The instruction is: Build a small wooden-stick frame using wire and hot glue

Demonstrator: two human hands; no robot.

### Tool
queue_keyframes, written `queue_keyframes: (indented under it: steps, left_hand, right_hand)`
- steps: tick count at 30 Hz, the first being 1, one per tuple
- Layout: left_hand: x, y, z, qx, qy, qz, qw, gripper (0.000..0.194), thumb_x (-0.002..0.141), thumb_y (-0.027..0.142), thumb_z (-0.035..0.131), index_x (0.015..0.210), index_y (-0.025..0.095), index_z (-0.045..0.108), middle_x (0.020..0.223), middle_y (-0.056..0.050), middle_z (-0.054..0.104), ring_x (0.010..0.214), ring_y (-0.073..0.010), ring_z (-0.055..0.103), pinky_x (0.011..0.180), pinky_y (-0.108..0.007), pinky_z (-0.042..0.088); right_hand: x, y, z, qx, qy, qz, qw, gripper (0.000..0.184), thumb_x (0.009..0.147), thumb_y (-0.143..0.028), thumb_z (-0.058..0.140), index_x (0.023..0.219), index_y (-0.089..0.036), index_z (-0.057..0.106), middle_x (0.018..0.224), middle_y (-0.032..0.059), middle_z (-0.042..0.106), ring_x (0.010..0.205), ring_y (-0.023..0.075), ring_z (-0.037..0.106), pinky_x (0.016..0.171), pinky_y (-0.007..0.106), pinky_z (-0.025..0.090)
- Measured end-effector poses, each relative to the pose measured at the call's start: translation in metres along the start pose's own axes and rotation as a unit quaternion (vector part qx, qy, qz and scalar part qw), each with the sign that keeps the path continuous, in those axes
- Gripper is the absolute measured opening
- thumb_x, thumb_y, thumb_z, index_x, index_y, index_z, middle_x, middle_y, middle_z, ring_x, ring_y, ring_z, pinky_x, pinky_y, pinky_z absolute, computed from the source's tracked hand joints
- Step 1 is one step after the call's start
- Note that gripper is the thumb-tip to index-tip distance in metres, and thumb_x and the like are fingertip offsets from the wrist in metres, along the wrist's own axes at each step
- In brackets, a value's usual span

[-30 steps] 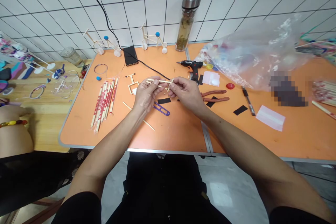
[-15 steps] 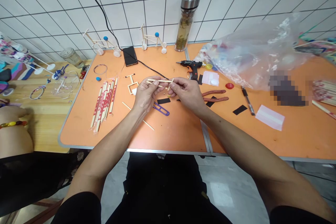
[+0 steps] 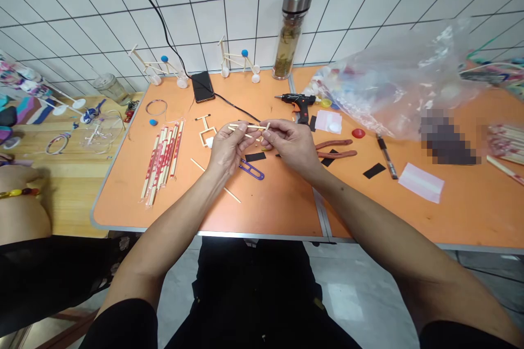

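A small frame of thin wooden sticks [image 3: 248, 127] is pinched at the centre of the frame between the left hand [image 3: 229, 148] and the right hand [image 3: 291, 144], both clamped on it, over the orange table [image 3: 123, 202]. Purple-handled snips [image 3: 251, 169] lie just below, red-handled pliers [image 3: 334, 148] to the right, and wrapped chopsticks [image 3: 161, 163] to the left. The table's grey near rim [image 3: 204, 233] runs well below the hands.
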State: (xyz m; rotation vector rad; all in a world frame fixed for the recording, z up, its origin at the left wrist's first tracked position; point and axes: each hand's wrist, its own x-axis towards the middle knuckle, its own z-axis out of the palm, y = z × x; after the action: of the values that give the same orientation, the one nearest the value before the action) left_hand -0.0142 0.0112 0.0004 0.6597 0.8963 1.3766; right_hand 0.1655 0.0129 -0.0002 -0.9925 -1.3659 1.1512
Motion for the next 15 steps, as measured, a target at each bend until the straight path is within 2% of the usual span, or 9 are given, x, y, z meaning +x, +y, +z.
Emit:
queue_keyframes:
  steps: [5, 10, 15]
  left_hand:
    - [-0.0007, 0.001, 0.001, -0.002, 0.01, -0.007, 1.0, 0.016, 0.102, 0.025, 0.092, 0.097, 0.017, 0.079, 0.091, -0.006, 0.09, 0.094, -0.0181, 0.092, 0.084, -0.02, 0.07]
    - [-0.0006, 0.0004, 0.0006, -0.008, 0.002, 0.001, 1.0, 0.018, 0.101, 0.026, 0.094, 0.097, 0.017, 0.079, 0.09, -0.006, 0.089, 0.093, -0.0196, 0.092, 0.088, -0.024, 0.072]
    - [0.0002, 0.0005, 0.0004, 0.004, 0.006, 0.003, 1.0, 0.021, 0.098, 0.029, 0.097, 0.098, 0.018, 0.079, 0.091, -0.005, 0.09, 0.1, -0.0219, 0.092, 0.099, -0.031, 0.073]
  right_hand:
    - [0.0015, -0.0004, -0.0009, 0.011, 0.008, 0.008, 1.0, 0.047, 0.08, -0.058, 0.102, 0.106, -0.023, 0.081, 0.082, 0.0006, 0.078, 0.074, 0.0191, 0.08, 0.074, 0.034, 0.072]
    - [0.001, -0.0014, -0.0009, 0.004, 0.007, 0.001, 1.0, 0.041, 0.086, -0.057, 0.097, 0.104, -0.024, 0.082, 0.077, 0.0006, 0.078, 0.073, 0.0193, 0.079, 0.075, 0.034, 0.071]
    - [0.0009, -0.0012, -0.0006, -0.004, 0.01, 0.003, 1.0, 0.047, 0.084, -0.064, 0.098, 0.103, -0.024, 0.082, 0.079, 0.0013, 0.079, 0.074, 0.0202, 0.08, 0.074, 0.035, 0.071]
